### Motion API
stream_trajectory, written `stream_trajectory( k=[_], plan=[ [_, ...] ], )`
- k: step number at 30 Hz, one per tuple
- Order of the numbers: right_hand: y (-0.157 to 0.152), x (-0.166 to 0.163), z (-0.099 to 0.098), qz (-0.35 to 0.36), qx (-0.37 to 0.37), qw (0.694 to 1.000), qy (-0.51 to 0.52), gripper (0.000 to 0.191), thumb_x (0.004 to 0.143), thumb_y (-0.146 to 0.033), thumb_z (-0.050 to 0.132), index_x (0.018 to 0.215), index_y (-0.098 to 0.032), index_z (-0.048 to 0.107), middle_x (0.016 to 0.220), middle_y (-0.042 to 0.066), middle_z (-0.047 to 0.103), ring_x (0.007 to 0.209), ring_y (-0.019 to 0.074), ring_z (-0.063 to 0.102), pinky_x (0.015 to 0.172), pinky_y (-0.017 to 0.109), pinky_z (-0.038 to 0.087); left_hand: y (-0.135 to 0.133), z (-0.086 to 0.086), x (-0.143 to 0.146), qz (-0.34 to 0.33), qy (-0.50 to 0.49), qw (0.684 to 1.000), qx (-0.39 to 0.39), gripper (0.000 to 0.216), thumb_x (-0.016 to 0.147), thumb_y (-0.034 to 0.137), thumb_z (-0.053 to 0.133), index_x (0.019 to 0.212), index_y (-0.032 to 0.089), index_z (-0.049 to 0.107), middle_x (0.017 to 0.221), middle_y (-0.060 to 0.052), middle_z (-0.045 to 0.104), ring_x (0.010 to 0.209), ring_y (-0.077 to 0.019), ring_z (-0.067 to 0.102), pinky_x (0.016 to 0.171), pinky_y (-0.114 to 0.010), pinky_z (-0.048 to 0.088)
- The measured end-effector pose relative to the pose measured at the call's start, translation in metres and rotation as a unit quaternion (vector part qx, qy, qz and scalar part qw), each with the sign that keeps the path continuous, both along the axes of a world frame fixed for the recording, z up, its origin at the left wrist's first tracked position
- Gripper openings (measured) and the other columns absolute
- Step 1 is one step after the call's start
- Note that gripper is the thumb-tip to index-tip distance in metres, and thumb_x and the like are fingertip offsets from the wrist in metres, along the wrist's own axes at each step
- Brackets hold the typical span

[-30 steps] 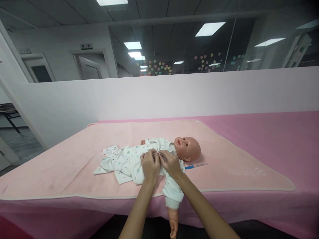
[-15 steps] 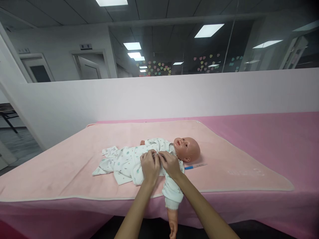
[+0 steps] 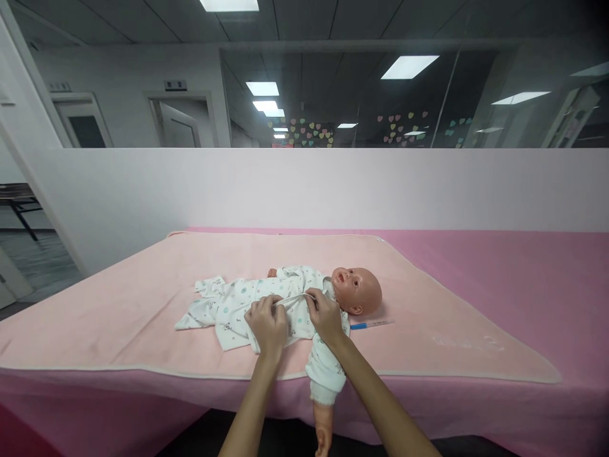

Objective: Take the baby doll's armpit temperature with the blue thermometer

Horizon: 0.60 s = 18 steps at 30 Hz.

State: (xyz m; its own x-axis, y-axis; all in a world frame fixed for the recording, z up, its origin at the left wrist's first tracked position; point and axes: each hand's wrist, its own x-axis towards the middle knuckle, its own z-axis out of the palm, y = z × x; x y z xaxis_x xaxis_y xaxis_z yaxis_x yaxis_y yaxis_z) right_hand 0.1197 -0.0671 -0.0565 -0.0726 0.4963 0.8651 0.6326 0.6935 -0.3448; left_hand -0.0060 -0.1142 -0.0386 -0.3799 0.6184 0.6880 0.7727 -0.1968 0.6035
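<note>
A baby doll [image 3: 359, 289] lies on its back on a light pink blanket [image 3: 143, 317], head to the right. It wears a white patterned romper [image 3: 233, 304]. One sleeved arm [image 3: 323, 381] of the doll hangs over the table's front edge. My left hand [image 3: 267, 324] and my right hand [image 3: 324, 314] rest on the doll's chest, both closed in a pinch on a thin white tie string [image 3: 295, 297] of the romper, stretched between them.
A blue-tipped thin stick, like a thermometer [image 3: 371, 324], lies on the blanket just below the doll's head. The table carries a darker pink cover [image 3: 523, 279]. A white partition wall [image 3: 304, 187] runs behind it, with glass above.
My hands were pressed together at the doll's chest; now my left hand has moved left, drawing the tie string taut between them. The view has shifted slightly.
</note>
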Motion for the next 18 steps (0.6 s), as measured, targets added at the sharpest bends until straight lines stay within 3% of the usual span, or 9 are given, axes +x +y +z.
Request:
stream_trajectory(
  k=[5,18],
  plan=[
    [0.0005,0.0001,-0.0008,0.002,-0.006,1.000,0.007,0.019,0.089,-0.027,0.042,0.086,-0.018,0.059,0.069,0.001,0.067,0.057,0.0110,0.060,0.053,0.019,0.039,-0.0066,-0.0003,-0.0031,-0.016,0.001,0.999,-0.033,0.013,0.074,0.017,0.042,0.075,0.020,0.055,0.081,-0.002,0.058,0.084,-0.0201,0.050,0.082,-0.037,0.028],
    [0.0011,0.0005,-0.0021,-0.002,-0.025,1.000,0.014,0.022,0.089,-0.030,0.040,0.085,-0.017,0.058,0.062,0.000,0.064,0.048,0.0093,0.054,0.049,0.020,0.034,-0.0051,-0.0066,-0.0103,-0.047,-0.059,0.997,0.020,0.015,0.078,0.028,0.049,0.077,0.024,0.064,0.075,0.001,0.062,0.081,-0.0186,0.055,0.087,-0.037,0.028]
  ],
)
